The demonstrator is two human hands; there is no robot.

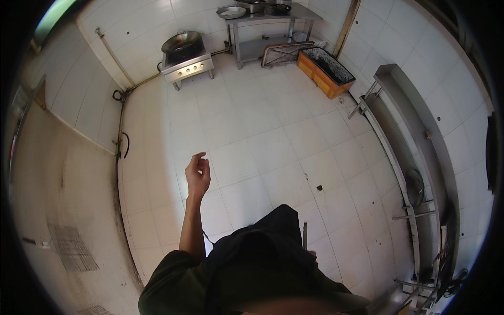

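My left hand (198, 174) is raised over the tiled floor in front of my body. Its fingers are loosely bent and a little apart, with nothing visible in them. Of my right hand (313, 254) only a sliver of skin shows beside the dark apron (262, 247), and its fingers are hidden. Close to it a thin grey upright strip (305, 235) sticks up past the apron's edge; I cannot make out what it is or whether the hand holds it.
A steel stove (188, 70) bearing a dark wok (182, 46) stands at the far wall. Right of it are a steel table (265, 44) with pans and an orange crate (323, 76). A long steel shelf (415, 115) lines the right wall. A small dark scrap (319, 188) lies on the floor.
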